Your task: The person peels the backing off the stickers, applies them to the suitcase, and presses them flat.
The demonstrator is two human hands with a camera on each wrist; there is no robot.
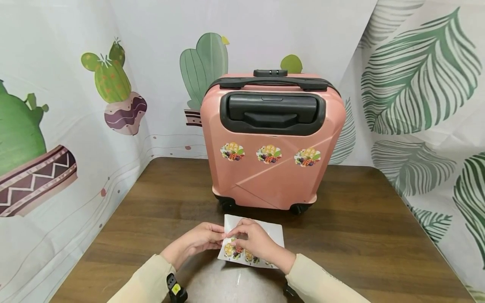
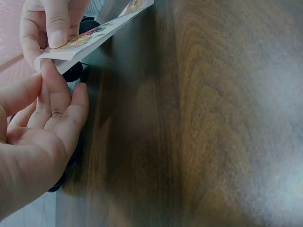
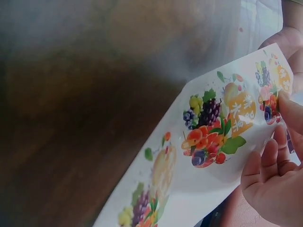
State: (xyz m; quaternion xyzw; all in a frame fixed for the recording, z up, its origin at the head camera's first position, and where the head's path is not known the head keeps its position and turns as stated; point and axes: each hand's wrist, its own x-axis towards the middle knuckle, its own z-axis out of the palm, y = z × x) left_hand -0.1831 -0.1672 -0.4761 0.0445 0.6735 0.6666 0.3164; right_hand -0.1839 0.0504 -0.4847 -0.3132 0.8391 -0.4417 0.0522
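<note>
sheet (image 3: 189,184) held w/ l hand (image 1: 201,240)

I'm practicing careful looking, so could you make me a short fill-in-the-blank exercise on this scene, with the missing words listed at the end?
1. The suitcase bears a row of ____ round-ish fruit stickers.
2. The top carrying handle of the suitcase is ____ in color.
3. Of the left hand and the right hand, ____ are touching the sticker sheet.

Missing words: three; black; both.
</note>
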